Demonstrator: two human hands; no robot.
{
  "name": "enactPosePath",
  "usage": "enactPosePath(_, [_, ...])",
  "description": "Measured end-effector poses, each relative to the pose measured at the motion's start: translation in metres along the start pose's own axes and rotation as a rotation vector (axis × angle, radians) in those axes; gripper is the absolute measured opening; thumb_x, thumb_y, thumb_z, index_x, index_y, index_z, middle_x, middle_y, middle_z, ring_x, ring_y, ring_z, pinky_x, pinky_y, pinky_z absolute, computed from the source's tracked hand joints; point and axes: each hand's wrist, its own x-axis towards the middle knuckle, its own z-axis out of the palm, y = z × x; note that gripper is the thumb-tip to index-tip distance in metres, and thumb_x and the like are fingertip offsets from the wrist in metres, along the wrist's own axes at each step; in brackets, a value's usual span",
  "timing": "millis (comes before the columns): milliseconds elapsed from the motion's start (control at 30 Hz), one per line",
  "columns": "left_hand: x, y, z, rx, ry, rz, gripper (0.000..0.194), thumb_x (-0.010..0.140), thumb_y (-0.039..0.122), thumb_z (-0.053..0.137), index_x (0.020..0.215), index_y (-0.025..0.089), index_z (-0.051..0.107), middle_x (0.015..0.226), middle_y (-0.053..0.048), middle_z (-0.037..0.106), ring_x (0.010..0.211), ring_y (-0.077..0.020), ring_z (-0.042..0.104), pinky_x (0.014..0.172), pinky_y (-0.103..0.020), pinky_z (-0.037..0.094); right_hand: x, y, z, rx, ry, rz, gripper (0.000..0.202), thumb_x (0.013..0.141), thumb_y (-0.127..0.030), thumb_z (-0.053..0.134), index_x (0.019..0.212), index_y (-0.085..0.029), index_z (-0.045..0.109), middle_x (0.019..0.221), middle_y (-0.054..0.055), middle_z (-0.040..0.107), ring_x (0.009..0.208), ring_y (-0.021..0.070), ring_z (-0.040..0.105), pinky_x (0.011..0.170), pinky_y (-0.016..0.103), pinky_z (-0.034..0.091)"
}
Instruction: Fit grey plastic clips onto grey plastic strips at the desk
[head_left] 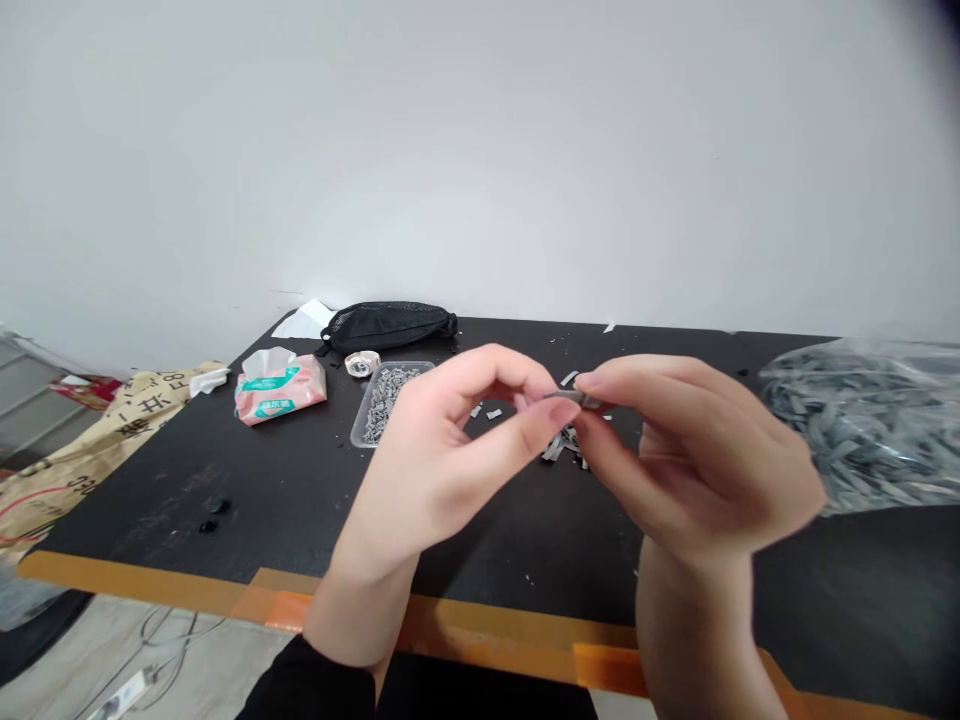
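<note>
Above the middle of the black table, my left hand (pixel 450 460) and my right hand (pixel 690 450) meet at the fingertips. Between them is a small flat grey strip (pixel 576 395), pinched by thumb and fingers from both sides. The fingers cover much of it, so its full shape is hidden. Beneath the hands lies a loose pile of grey strips (pixel 555 450), partly blocked from sight. Just left of my left hand stands a clear plastic tub (pixel 360 432) holding many small grey pieces.
At the right sits a clear plastic bag (pixel 885 430) full of grey strips. A pink tissue pack (pixel 289 392), a tape roll (pixel 363 364) and a black mesh pouch (pixel 390 325) lie left and back. Orange-brown tape (pixel 172 590) lines the table's front edge; a white wall rises behind.
</note>
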Motion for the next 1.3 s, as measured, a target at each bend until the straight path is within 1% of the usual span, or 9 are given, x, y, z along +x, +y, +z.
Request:
enactPosePath(100, [-0.001, -0.002, 0.004, -0.002, 0.058, -0.015, 0.009, 0.093, 0.019, 0.073, 0.085, 0.022, 0.072, 0.078, 0.001, 0.071, 0.072, -0.0134, 0.066, 0.063, -0.025, 0.057, 0.000, 0.001, 0.001, -0.024, -0.017, -0.002, 0.045, 0.086, -0.009, 0.073, 0.116, -0.042, 0.075, 0.095, -0.001, 0.079, 0.075, 0.0211, 0.072, 0.065, 0.037, 0.060])
enactPosePath(200, [-0.002, -0.004, 0.009, 0.120, 0.126, 0.096, 0.012, 0.093, 0.013, 0.070, 0.086, 0.021, 0.072, 0.080, 0.001, 0.072, 0.073, -0.0130, 0.066, 0.066, -0.026, 0.055, 0.000, 0.003, 0.003, -0.010, -0.025, 0.011, 0.048, 0.087, -0.007, 0.071, 0.117, -0.043, 0.072, 0.092, -0.001, 0.077, 0.078, 0.0225, 0.071, 0.067, 0.039, 0.060])
enactPosePath(300, [-0.001, -0.007, 0.011, 0.179, 0.130, 0.175, 0.014, 0.092, 0.010, 0.067, 0.086, 0.021, 0.071, 0.081, 0.001, 0.072, 0.075, -0.0136, 0.066, 0.067, -0.028, 0.055, 0.000, 0.005, 0.005, 0.037, -0.037, 0.029, 0.047, 0.087, -0.005, 0.069, 0.116, -0.042, 0.070, 0.093, -0.001, 0.077, 0.077, 0.0211, 0.070, 0.067, 0.037, 0.058])
enactPosePath(567, [-0.001, -0.012, 0.020, 0.418, 0.232, 0.312, 0.012, 0.091, 0.013, 0.063, 0.086, 0.024, 0.067, 0.080, 0.000, 0.069, 0.072, -0.0183, 0.062, 0.067, -0.039, 0.053, -0.004, 0.003, 0.013, 0.053, 0.074, 0.143, 0.045, 0.086, -0.008, 0.076, 0.116, -0.040, 0.073, 0.093, -0.004, 0.077, 0.073, 0.0176, 0.068, 0.066, 0.035, 0.056])
enactPosePath(700, [-0.004, -0.011, 0.020, 0.508, 0.266, 0.375, 0.015, 0.092, 0.012, 0.065, 0.102, 0.023, 0.069, 0.095, -0.003, 0.073, 0.086, -0.0198, 0.067, 0.078, -0.040, 0.056, -0.004, 0.004, 0.013, 0.049, 0.106, 0.110, 0.045, 0.086, -0.005, 0.075, 0.117, -0.037, 0.074, 0.096, -0.004, 0.078, 0.078, 0.0157, 0.069, 0.070, 0.033, 0.058])
enactPosePath(800, [-0.007, -0.007, 0.018, 0.520, 0.328, 0.433, 0.018, 0.091, 0.009, 0.068, 0.105, 0.020, 0.068, 0.101, -0.007, 0.069, 0.099, -0.0216, 0.065, 0.088, -0.039, 0.057, -0.001, 0.007, 0.012, 0.049, 0.142, 0.079, 0.044, 0.084, -0.004, 0.076, 0.115, -0.035, 0.075, 0.095, -0.002, 0.078, 0.077, 0.0164, 0.070, 0.069, 0.033, 0.059])
enactPosePath(1000, [-0.010, -0.001, 0.014, 0.583, 0.280, 0.325, 0.011, 0.092, 0.015, 0.071, 0.102, 0.022, 0.069, 0.114, -0.009, 0.064, 0.111, -0.0222, 0.063, 0.098, -0.038, 0.058, 0.004, 0.009, 0.010, 0.027, 0.163, -0.129, 0.045, 0.081, 0.002, 0.073, 0.114, -0.028, 0.076, 0.087, -0.002, 0.078, 0.071, 0.0170, 0.072, 0.061, 0.030, 0.062])
enactPosePath(1133, [-0.010, -0.002, 0.011, 0.572, 0.270, 0.332, 0.012, 0.093, 0.015, 0.072, 0.101, 0.025, 0.071, 0.113, -0.007, 0.065, 0.111, -0.0205, 0.063, 0.096, -0.036, 0.058, 0.004, 0.010, 0.009, 0.006, 0.139, -0.132, 0.045, 0.082, 0.001, 0.073, 0.116, -0.029, 0.076, 0.088, -0.002, 0.079, 0.069, 0.0170, 0.073, 0.060, 0.029, 0.064])
enactPosePath(1300, [-0.011, -0.001, 0.013, 0.536, 0.314, 0.372, 0.012, 0.090, 0.012, 0.073, 0.099, 0.020, 0.070, 0.111, -0.009, 0.063, 0.108, -0.0221, 0.062, 0.096, -0.037, 0.056, 0.001, 0.011, 0.010, 0.021, 0.179, -0.121, 0.047, 0.081, 0.001, 0.076, 0.119, -0.026, 0.075, 0.089, -0.002, 0.080, 0.070, 0.0154, 0.074, 0.061, 0.026, 0.065])
